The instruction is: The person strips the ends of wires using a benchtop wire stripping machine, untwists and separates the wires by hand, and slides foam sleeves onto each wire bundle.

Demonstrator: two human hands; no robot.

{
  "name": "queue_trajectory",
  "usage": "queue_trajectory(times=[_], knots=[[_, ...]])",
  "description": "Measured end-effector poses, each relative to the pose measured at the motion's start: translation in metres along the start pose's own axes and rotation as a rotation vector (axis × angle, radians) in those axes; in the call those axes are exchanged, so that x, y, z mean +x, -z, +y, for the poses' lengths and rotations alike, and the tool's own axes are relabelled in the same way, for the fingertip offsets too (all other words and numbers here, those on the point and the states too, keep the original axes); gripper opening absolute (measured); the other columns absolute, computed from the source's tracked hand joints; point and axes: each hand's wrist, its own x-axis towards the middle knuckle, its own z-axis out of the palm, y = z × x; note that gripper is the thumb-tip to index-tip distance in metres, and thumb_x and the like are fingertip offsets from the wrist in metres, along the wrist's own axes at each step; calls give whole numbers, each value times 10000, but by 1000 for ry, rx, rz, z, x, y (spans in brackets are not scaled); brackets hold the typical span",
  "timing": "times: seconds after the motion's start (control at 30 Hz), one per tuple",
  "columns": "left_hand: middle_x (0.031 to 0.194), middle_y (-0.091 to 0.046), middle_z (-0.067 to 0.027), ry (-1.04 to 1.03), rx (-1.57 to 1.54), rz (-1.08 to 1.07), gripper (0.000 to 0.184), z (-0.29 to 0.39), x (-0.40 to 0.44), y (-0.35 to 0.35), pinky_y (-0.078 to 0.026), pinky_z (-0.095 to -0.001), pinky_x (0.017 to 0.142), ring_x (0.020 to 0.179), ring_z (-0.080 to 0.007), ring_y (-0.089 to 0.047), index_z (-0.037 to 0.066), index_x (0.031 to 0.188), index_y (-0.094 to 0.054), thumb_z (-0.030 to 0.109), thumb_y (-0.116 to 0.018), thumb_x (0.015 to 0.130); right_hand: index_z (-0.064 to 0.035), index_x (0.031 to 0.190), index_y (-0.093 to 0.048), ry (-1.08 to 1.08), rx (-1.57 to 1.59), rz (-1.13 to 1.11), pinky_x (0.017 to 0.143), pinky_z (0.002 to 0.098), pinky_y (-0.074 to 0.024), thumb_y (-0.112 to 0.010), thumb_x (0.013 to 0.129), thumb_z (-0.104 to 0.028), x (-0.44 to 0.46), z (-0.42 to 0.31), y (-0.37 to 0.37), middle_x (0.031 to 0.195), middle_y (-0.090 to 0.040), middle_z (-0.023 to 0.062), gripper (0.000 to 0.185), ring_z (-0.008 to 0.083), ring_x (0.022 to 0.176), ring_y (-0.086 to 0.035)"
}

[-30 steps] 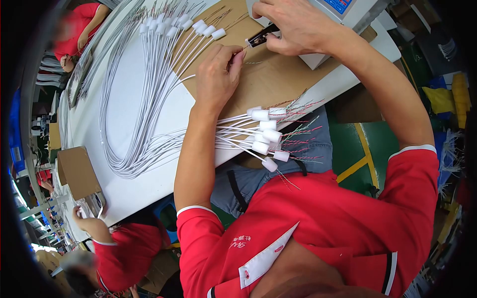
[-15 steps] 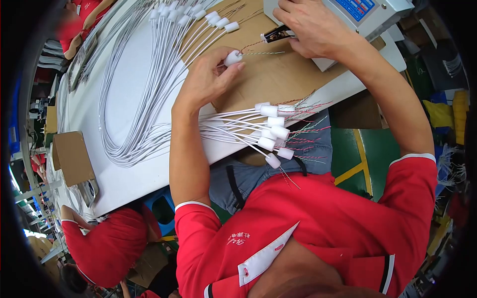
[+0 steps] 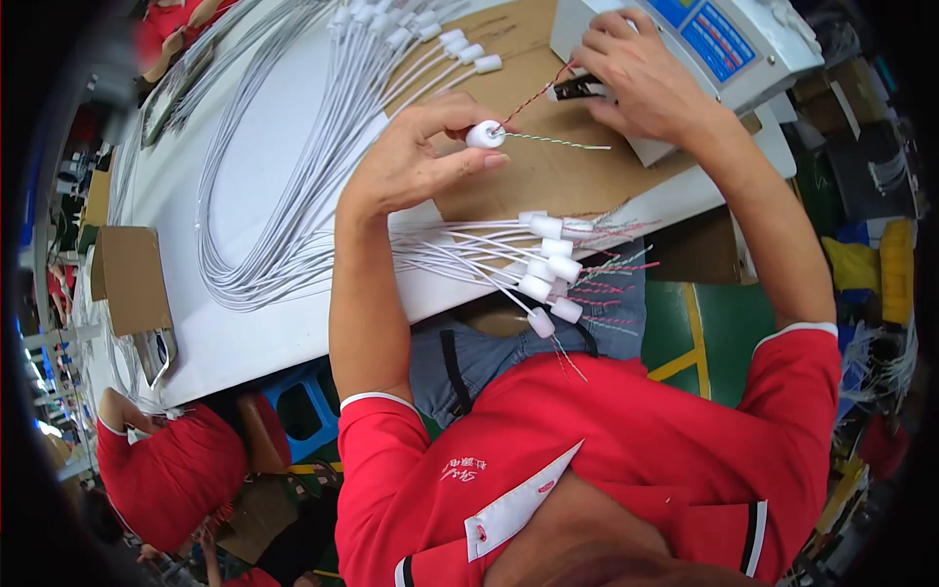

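My left hand (image 3: pixel 421 157) is closed, thumb and fingers pinching a white cylindrical cable end (image 3: pixel 485 135). A red-and-dark twisted wire pair (image 3: pixel 533 102) and a green-and-white twisted pair (image 3: pixel 562 142) come out of it. My right hand (image 3: pixel 641 83) is curled around a small black tool (image 3: pixel 579 88) with a pale tip; its exact kind is unclear. The red pair runs up to the fingertips of this hand, while the green pair hangs free. Below my left hand lies a bunch of white cables with white cylindrical ends (image 3: pixel 560 268) and loose coloured wires.
More white-ended cables (image 3: pixel 455 44) lie on cardboard (image 3: pixel 489 196) at the back of the white table (image 3: pixel 245 357). A boxy machine with a blue panel (image 3: pixel 719 39) stands at right. A co-worker in red (image 3: pixel 176 474) sits at lower left by a blue stool (image 3: pixel 303 406).
The red pair, earlier stretched toward the black tool's tip, now slants up to my right fingertips. The view has shifted slightly, and the cable end faces the camera more.
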Motion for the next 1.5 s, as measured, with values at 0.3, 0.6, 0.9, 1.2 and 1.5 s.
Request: queue_trajectory(times=[0.3,0.6,0.9,1.2,1.5], knots=[[900,-710,-25,54,-250,42,279,-21,0,-6,-486,-264,715,791,-95,-589,22,1088,-764,215,-803,890,-31,1206,-739,-307,1086,266,880,309,-518,-751,905,-58,21,-77,13,1033,-705,98,302,185,934,-654],[685,-677,-99,-98,-148,126,440,-35,15,-11,-460,-370,588,623,-184,-596,16,905,-767,449,-821,849,54,1091,-685,-205,710,220,874,311,-509,-612,1006,30,30,-73,4,1005,-653,114,115,192,937,-629],[863,-751,-111,57,-147,83,621,-43,14,-16,-546,-361,757,858,-234,-704,37,980,-802,626,-806,784,57,1187,-662,-411,714,241,915,330,-508,-599,1065,-120,0,-44,-28,1132,-689,120,224,200,1019,-644],[817,-752,-129,223,216,533,447,-78,27,10,-551,-426,698,807,-309,-721,78,799,-793,524,-794,767,128,1067,-692,-305,1031,298,838,329,-626,-654,975,70,-10,-76,11,1012,-739,229,115,276,919,-723],[719,-724,-126,313,543,732,224,-103,24,12,-554,-429,667,727,-325,-717,84,738,-772,307,-785,718,69,1238,-663,5,1002,-216,939,319,-525,-572,1056,-22,-42,-85,35,1111,-706,193,224,239,1020,-671]])
